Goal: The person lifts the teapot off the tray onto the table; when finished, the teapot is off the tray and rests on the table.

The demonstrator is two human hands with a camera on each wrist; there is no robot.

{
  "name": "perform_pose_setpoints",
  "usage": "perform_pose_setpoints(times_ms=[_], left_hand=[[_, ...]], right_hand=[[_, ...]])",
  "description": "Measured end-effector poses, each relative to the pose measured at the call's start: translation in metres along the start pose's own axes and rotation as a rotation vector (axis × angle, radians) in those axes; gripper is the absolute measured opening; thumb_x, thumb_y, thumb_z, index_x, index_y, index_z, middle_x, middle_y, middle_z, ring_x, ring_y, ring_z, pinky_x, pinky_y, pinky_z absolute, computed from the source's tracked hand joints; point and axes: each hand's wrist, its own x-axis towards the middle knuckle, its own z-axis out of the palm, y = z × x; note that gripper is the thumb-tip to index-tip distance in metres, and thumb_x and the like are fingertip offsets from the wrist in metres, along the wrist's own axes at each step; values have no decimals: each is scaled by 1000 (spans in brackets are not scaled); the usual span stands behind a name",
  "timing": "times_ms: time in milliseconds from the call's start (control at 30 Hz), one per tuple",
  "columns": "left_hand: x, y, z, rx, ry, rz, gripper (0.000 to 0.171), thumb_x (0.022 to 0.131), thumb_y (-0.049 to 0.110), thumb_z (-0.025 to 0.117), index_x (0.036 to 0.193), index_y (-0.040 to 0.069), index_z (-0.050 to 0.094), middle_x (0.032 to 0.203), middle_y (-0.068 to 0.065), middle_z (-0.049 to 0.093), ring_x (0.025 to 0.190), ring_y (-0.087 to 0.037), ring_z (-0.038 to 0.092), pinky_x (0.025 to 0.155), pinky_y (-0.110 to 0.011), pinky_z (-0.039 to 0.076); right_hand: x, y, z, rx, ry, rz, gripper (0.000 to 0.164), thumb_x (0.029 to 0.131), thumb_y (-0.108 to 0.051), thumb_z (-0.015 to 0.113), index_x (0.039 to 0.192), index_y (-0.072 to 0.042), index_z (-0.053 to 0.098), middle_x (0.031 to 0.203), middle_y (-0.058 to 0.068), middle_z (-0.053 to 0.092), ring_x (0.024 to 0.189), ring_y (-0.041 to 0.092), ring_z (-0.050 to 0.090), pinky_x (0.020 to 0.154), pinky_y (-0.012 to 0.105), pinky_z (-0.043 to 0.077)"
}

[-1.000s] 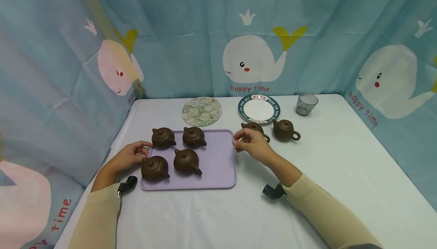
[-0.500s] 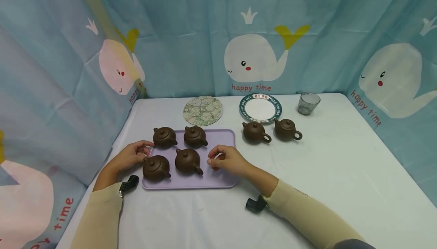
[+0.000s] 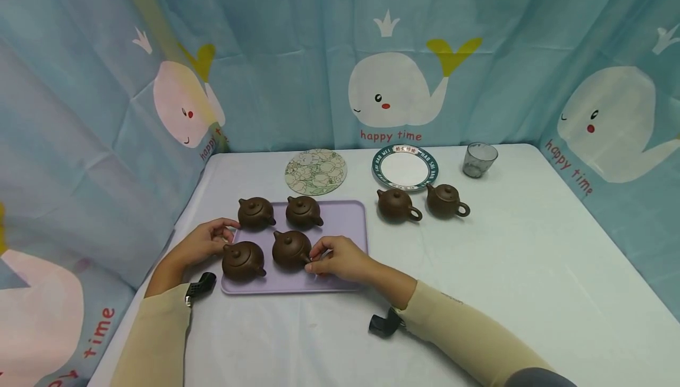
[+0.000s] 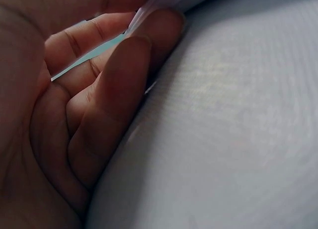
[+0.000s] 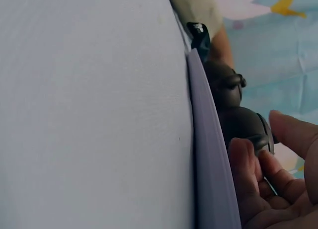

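Observation:
Several brown teapots stand on the lilac tray (image 3: 342,222). My right hand (image 3: 340,260) is at the handle of the front right teapot (image 3: 291,250), thumb and fingers parted on either side of it. In the right wrist view, a gap shows between the thumb (image 5: 293,132) and the fingertips beside that teapot (image 5: 243,125). With bent fingers, my left hand (image 3: 204,242) holds the tray's left edge, next to the front left teapot (image 3: 242,261) and the back left teapot (image 3: 255,213). Another teapot (image 3: 303,212) sits at the back of the tray.
Right of the tray, two more teapots, one nearer (image 3: 395,205) and one farther right (image 3: 445,201), stand on the white table (image 3: 504,269). Behind are a round patterned mat (image 3: 316,173), a green-rimmed plate (image 3: 405,167) and a glass (image 3: 479,160). A whale-print curtain (image 3: 297,80) encloses the table.
My right hand has moved left and forward-down from beside the two teapots off the tray to the front right teapot's handle. The left hand stays at the tray's edge.

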Motion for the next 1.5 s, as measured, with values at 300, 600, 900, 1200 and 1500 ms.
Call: perform_pose_setpoints(times_ms=[300,600,900,1200,1500], left_hand=[[-1,2,1,-19,0,-1,50,81,-11,57,129,-6,48,90,-14,55,70,-16,52,59,-26,43],[-1,1,1,-29,-2,20,48,81,-12,57,128,-7,48,88,-11,56,69,-14,52,59,-26,43],[-1,-1,3,-24,-1,32,48,81,-11,58,128,-7,48,88,-11,55,69,-14,51,59,-26,43],[-2,-1,1,-33,-2,25,49,80,-11,58,128,-7,48,89,-13,55,69,-14,51,58,-26,42],[-1,0,0,1,5,38,47,81,-11,57,127,-5,50,88,-11,56,70,-15,51,59,-26,42]], right_hand=[[2,4,9,24,-19,15,12,84,-12,74,91,-6,65,71,7,64,60,17,61,57,31,52],[1,5,14,137,-37,60,13,89,-11,69,93,-1,61,78,7,60,63,19,61,57,35,54],[0,4,16,123,11,70,20,92,-19,67,86,-2,58,75,9,59,60,20,63,59,35,55],[-2,5,11,95,49,58,19,91,-17,68,86,-2,58,76,10,60,59,21,65,59,34,55],[-12,2,-14,-1,71,9,16,92,-18,66,87,-4,61,85,14,66,64,21,66,64,31,53]])
